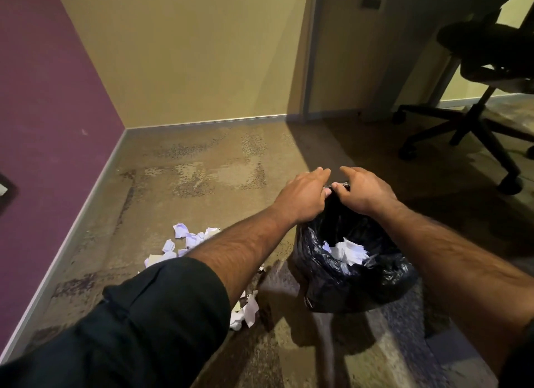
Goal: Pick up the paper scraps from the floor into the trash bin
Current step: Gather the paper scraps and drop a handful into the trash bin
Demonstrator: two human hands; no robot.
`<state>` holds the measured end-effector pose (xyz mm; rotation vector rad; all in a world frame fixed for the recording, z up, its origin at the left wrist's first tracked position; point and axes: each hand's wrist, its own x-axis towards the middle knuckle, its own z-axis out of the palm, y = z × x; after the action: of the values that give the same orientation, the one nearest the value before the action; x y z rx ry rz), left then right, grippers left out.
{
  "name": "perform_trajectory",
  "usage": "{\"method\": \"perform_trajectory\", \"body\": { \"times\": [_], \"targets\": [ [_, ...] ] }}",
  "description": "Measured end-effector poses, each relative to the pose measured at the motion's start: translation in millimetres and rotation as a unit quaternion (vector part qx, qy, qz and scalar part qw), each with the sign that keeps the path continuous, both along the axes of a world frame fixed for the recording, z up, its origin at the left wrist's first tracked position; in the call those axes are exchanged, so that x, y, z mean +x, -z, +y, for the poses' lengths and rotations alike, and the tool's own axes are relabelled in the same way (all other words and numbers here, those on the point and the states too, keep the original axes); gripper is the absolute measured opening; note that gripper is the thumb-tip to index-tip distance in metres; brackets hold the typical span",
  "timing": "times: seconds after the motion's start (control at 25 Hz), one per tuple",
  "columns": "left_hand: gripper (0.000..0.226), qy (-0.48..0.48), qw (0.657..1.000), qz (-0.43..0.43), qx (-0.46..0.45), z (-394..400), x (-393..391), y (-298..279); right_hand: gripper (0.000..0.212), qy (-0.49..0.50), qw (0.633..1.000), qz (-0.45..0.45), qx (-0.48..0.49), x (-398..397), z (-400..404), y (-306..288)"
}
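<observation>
Over by the corner where the purple wall point(49, 104) meets the yellow one, the person stands with both arms stretched out over a trash bin point(355, 275) lined with a loose black bag. The left hand point(303, 197) and the right hand point(365, 189) meet at the bag's far edge, knuckles up, fingers curled down onto the plastic. They look to be pinching or gathering that rim between them, though the fingertips are hidden under the hands, so I can't say how firm the hold is.

Some white paper already lies inside the bag point(348, 251). More paper scraps point(187, 241) sit crumpled on the carpet point(202, 162) to the left of the bin, partly behind the left forearm, and another small cluster point(245, 314) lies nearer, just beside the bin's base. An office chair point(474, 104) stands well apart at the right.

As I read it, the step is setting the bag's mouth to rights so scraps can drop in cleanly. To do it well, I'd say spread the rim wide and fold it outward instead of bunching it, since a slack bag tends to close on itself. Keeping the bin near both piles should spare reaching, and crumpled sheets want a whole-hand scoop, lest small bits slip out.
</observation>
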<state>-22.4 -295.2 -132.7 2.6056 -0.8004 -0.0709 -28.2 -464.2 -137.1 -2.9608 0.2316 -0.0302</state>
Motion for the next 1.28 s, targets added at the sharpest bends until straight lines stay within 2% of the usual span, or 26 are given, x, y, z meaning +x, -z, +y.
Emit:
{"method": "perform_trajectory", "body": {
  "times": [0.28,0.44,0.64,0.92,1.28],
  "targets": [
    [0.07,-0.078,0.992,-0.078,0.069,48,4,4,0.068,-0.067,0.994,-0.049,-0.068,0,57,6],
    [0.076,-0.082,0.979,-0.124,0.14,94,7,14,0.069,-0.094,0.991,-0.053,-0.077,5,104,24],
    [0.08,-0.133,0.976,-0.105,0.14,157,14,41,0.07,-0.128,0.987,-0.059,-0.083,12,165,53],
    [0.085,-0.202,0.966,-0.063,0.146,241,7,106,0.072,-0.154,0.985,-0.009,-0.077,9,235,114],
    [0.086,-0.251,0.955,-0.023,0.155,288,-21,208,0.071,-0.188,0.978,0.047,-0.07,-12,272,204]
  ]
}}
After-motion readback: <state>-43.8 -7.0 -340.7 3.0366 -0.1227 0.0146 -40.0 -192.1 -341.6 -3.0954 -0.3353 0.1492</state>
